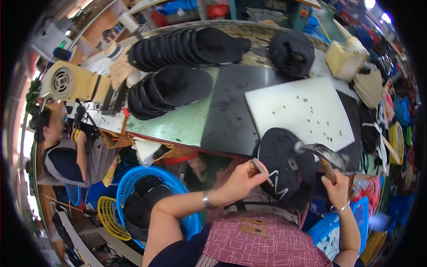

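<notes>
A black cap (276, 149) with white stitched lettering lies in front of me at the table's near edge, partly over a white board (307, 100). My left hand (242, 181) is closed around a short metal punch (257, 166), tilted beside the cap's left side. At the cap's right, my right hand (337, 190) grips the wooden handle of a hammer (328, 170). The hammer's metal head is smeared by motion over the cap's right part and the board's edge. Small dark bits are scattered across the board.
Rows of nested black caps (167, 46) stand on the table at the back left, with another cap (291, 53) at the back right. Blue baskets flank me; the left one (122, 187) holds dark caps. Far left, a person (66, 158) sits near a cream machine (66, 80).
</notes>
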The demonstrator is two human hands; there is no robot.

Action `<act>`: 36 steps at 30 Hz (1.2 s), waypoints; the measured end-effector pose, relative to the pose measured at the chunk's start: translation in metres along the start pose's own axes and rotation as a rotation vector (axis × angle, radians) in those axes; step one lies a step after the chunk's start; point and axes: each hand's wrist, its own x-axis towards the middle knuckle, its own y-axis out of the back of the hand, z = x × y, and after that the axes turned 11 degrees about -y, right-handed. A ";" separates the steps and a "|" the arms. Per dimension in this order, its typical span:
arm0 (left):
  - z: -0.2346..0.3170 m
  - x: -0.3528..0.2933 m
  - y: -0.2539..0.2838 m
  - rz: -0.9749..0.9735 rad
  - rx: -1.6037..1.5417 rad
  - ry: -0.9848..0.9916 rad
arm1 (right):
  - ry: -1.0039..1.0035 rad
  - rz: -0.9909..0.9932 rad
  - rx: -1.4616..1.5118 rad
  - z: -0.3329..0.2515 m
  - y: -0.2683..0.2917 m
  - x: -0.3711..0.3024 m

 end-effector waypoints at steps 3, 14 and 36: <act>0.075 -0.002 0.015 0.075 0.522 -0.640 | 0.136 0.302 0.146 -0.017 -0.001 0.033; 0.072 0.089 0.232 -0.146 2.147 -0.211 | 0.590 0.356 -0.330 -0.082 -0.067 0.254; -0.002 0.054 0.011 -0.195 0.248 -0.185 | 0.710 0.321 -0.565 -0.091 0.030 -0.004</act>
